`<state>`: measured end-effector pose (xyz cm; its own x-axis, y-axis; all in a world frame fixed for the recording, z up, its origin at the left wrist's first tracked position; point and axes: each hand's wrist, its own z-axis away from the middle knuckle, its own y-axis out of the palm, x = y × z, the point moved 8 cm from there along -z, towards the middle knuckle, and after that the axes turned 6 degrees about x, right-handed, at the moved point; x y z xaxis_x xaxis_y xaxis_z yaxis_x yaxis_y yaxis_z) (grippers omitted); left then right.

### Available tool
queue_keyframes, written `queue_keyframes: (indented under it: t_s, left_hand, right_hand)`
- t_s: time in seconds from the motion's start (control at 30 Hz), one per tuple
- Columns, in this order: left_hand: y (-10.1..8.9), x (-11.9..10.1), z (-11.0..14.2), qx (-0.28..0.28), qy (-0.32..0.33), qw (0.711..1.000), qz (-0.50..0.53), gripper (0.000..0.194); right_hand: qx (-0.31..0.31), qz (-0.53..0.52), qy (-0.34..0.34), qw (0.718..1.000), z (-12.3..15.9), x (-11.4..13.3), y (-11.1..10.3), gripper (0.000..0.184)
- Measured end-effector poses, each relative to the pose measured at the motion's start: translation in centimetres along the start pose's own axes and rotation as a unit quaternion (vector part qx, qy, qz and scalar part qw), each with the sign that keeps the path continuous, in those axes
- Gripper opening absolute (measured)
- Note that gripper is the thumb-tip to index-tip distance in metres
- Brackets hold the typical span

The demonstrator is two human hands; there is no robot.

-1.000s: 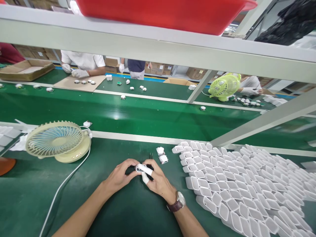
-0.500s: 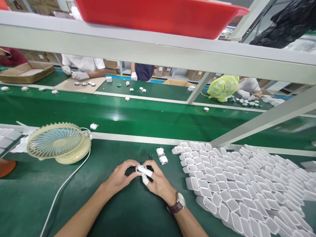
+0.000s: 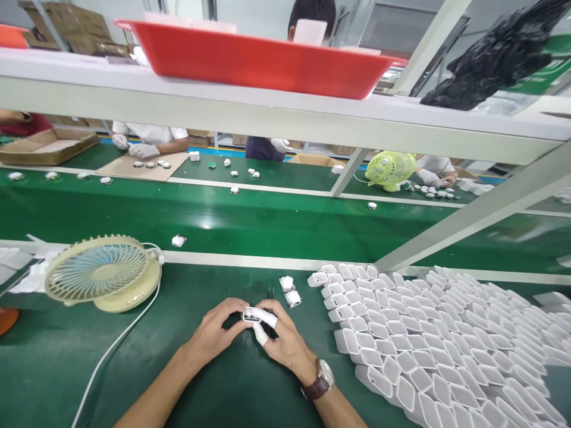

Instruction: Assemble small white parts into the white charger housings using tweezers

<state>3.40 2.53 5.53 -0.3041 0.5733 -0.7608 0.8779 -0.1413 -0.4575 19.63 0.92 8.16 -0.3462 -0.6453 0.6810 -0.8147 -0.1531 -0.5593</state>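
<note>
Left hand (image 3: pixel 217 330) and right hand (image 3: pixel 289 343) pinch a white casing (image 3: pixel 251 317) over the table (image 3: pixel 214 389).
Its open end faces up, probably to show the inside; white-topped pieces (image 3: pixel 292 298) lie toward the far edge, perhaps for easy reach, and shells (image 3: pixel 405 362) crowd the right.
</note>
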Motion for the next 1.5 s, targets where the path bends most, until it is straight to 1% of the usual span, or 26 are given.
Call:
queue_keyframes:
  t_s: [0.13,0.27,0.43,0.67,0.73,0.8,0.9,0.97,1.03,1.1,1.17,1.23,1.3,1.33,1.37,1.43,1.5]
  left_hand:
    - [-0.4,-1.1,-0.5,-0.008,0.05,0.999,0.007,0.017]
    - [-0.4,-1.6,-0.5,-0.002,0.073,0.997,-0.021,0.011]
    - [-0.2,-1.7,-0.3,0.01,0.07,0.997,-0.033,0.009]
    - [0.3,-1.6,-0.2,0.05,0.05,0.996,-0.047,0.009]
    - [0.4,-1.3,-0.3,0.052,0.04,0.997,-0.045,0.008]
    - [0.3,-1.0,-0.4,0.043,0.033,0.998,-0.043,0.009]
    - [-0.2,-0.7,-0.6,0.016,0.028,0.998,-0.055,0.013]
    - [-0.6,-0.5,-0.6,-0.002,0.027,0.997,-0.071,0.016]
    - [-0.7,-0.4,-0.5,-0.008,0.023,0.996,-0.088,0.017]
    - [-0.6,-0.1,-0.5,0.0,0.016,0.995,-0.102,0.017]
    - [-0.4,0.1,-0.5,0.011,0.007,0.994,-0.108,0.018]
    - [-0.3,0.3,-0.5,0.017,-0.002,0.995,-0.102,0.019]
    - [-0.3,0.4,-0.5,0.018,-0.015,0.996,-0.086,0.018]
    - [-0.3,0.5,-0.5,0.02,-0.024,0.997,-0.074,0.017]
    - [-0.3,0.7,-0.5,0.022,-0.035,0.997,-0.058,0.017]
    - [-0.2,1.2,-0.5,0.014,-0.065,0.998,-0.013,0.019]
    - [-0.6,2.0,-0.5,-0.028,-0.107,0.992,0.06,0.027]
  right_hand:
    - [-0.025,-0.001,-0.009,1.0,0.2,0.1,-0.2,0.043]
    - [-0.03,0.0,-0.02,0.999,0.4,0.2,-0.1,0.036]
    - [-0.02,0.004,-0.02,1.0,0.3,0.4,0.0,0.037]
    - [-0.006,0.013,-0.012,1.0,0.4,0.3,0.4,0.041]
    - [-0.004,0.016,-0.006,1.0,0.4,0.1,0.3,0.041]
    - [0.003,0.024,0.004,1.0,0.3,-0.2,0.1,0.046]
    - [0.024,0.066,0.019,0.997,0.5,-0.6,-0.4,0.059]
    - [0.047,0.127,0.022,0.991,0.8,-0.9,-0.4,0.066]
    - [0.081,0.195,0.021,0.977,1.4,-1.3,0.1,0.062]
    - [0.117,0.243,0.013,0.963,2.0,-1.7,0.8,0.053]
    - [0.142,0.258,0.003,0.956,2.5,-1.8,1.4,0.046]
    - [0.152,0.245,-0.009,0.957,2.6,-1.3,1.3,0.041]
    - [0.134,0.204,-0.017,0.97,2.1,-0.3,0.4,0.041]
    - [0.112,0.171,-0.017,0.979,1.6,0.2,-0.3,0.042]
    - [0.083,0.132,-0.012,0.988,1.0,0.7,-1.1,0.041]
    - [0.002,0.04,0.017,0.999,-0.1,0.9,-2.7,0.037]
    - [-0.066,-0.054,0.068,0.994,-0.9,0.0,-3.4,0.031]
